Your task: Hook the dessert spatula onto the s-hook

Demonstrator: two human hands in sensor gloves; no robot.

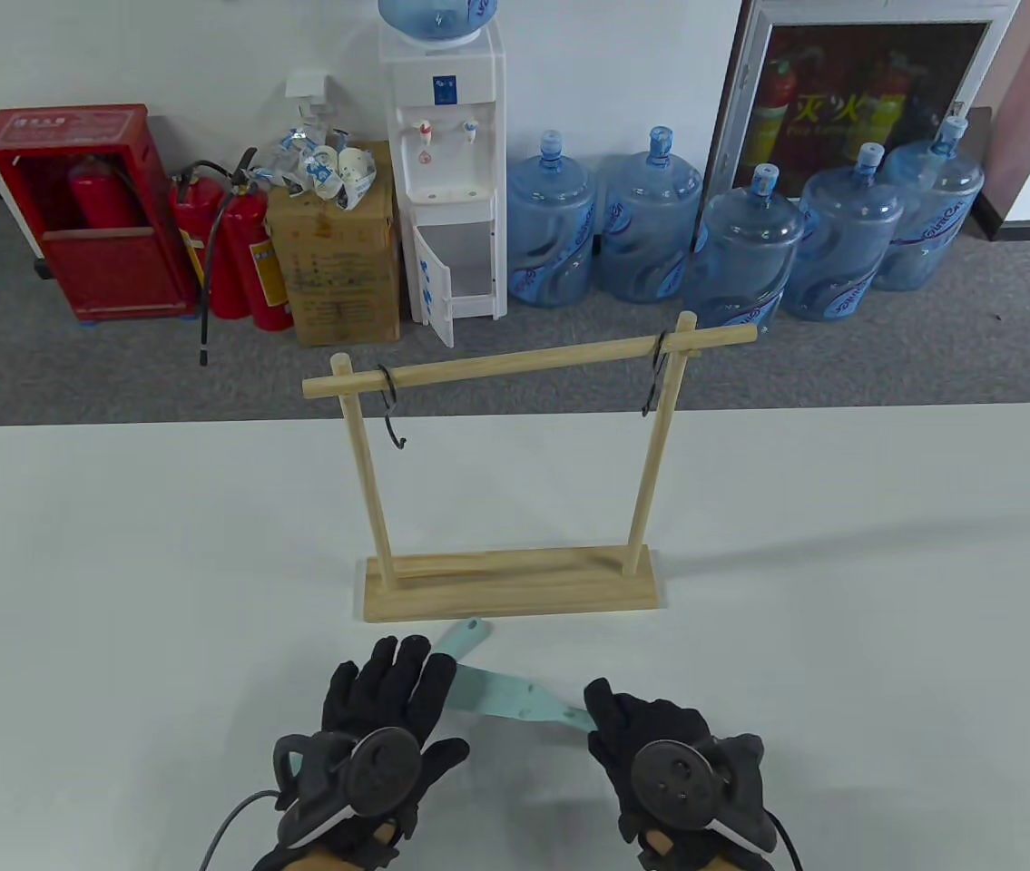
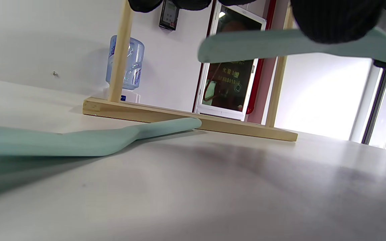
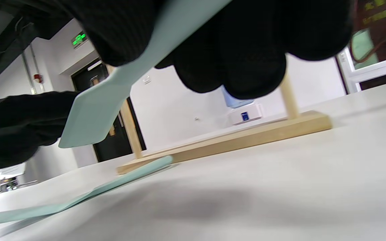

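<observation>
A pale green dessert spatula (image 1: 515, 700) is held off the table by my right hand (image 1: 610, 721), which grips its handle; its blade (image 3: 92, 113) points left toward my left hand (image 1: 397, 676). My left hand is spread flat, fingers extended, beside that blade (image 2: 280, 43). A second green spatula (image 2: 79, 140) lies flat on the table under my left hand, its handle tip (image 1: 471, 633) at the rack's base. A wooden rack (image 1: 515, 585) stands behind, with a black s-hook (image 1: 390, 408) at the bar's left end and another s-hook (image 1: 655, 381) at its right end. Both hooks are bare.
The white table (image 1: 841, 590) carries only the rack and the spatulas. Beyond its far edge stand water bottles (image 1: 741, 245), a water dispenser (image 1: 446, 181), a cardboard box (image 1: 338, 263) and fire extinguishers (image 1: 233, 245) on the floor.
</observation>
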